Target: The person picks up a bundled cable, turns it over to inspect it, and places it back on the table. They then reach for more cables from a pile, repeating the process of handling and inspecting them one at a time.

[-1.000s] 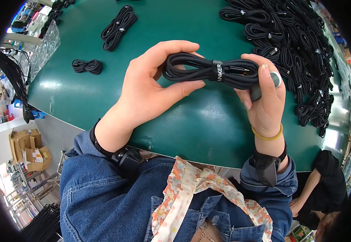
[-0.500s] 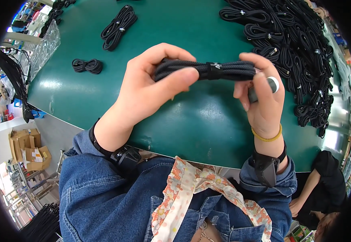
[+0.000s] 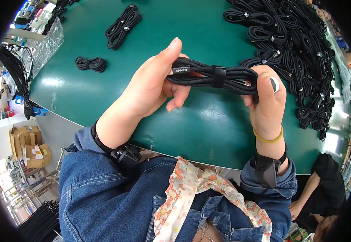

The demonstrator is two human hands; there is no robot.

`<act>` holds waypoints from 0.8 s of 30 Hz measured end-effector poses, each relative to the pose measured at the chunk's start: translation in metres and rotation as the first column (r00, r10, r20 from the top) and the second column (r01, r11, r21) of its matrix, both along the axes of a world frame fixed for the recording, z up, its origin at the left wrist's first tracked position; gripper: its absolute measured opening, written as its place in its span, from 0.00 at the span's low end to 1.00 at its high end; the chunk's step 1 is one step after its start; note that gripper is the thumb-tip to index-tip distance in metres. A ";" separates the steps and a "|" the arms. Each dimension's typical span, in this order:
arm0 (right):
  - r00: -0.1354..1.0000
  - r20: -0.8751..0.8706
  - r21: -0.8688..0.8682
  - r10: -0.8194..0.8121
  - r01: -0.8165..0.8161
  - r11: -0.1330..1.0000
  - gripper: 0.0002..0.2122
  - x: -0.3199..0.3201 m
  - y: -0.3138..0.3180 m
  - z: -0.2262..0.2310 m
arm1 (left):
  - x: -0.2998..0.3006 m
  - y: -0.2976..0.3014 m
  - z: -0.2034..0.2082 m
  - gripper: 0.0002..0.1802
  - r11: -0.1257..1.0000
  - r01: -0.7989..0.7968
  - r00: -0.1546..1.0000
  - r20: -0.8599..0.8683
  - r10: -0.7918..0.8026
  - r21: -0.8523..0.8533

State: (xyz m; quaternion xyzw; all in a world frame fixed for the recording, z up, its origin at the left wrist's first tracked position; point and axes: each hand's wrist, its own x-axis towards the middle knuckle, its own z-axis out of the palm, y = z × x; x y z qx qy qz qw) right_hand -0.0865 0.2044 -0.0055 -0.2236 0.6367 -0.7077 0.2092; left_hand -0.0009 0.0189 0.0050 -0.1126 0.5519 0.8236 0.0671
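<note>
Both hands hold one coiled black cable (image 3: pixel 219 76) up above the green desk (image 3: pixel 191 121), level and lengthwise between them. The left hand (image 3: pixel 151 86) grips the coil's left end, where a plug with a printed label shows; its forefinger points straight up behind the coil and the other fingers (image 3: pixel 179 94) curl under it, clamped on the cable. The right hand (image 3: pixel 268 103) closes on the right end, thumb laid flat over the strands. A black strap (image 3: pixel 219 76) binds the coil at its middle.

To the right of the hands, a big heap of like coils (image 3: pixel 296 44) covers the desk's far right side. At the far left lie a small coil (image 3: pixel 90 63) and a longer bundle (image 3: pixel 123 26), well apart from the hands. Clear plastic bags (image 3: pixel 42 44) sit at the desk's left edge. Each wrist wears a black band, and the right one also has a yellow loop (image 3: pixel 269 139). Another person in black (image 3: pixel 324 193) sits at lower right.
</note>
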 end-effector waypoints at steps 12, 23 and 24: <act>0.998 0.058 0.065 -0.007 0.003 0.998 0.17 0.000 -0.003 0.000 | 0.000 -0.001 -0.004 0.32 0.991 0.026 0.997 -0.078 -0.016 0.129; 0.976 0.194 0.054 -0.101 0.092 0.994 0.15 0.002 -0.008 0.004 | 0.001 -0.010 -0.012 0.30 0.913 0.134 0.990 -0.023 -0.136 0.385; 0.976 0.194 0.053 -0.100 0.092 0.994 0.15 0.002 -0.008 0.004 | 0.001 -0.010 -0.012 0.30 0.901 0.146 0.988 -0.024 -0.149 0.409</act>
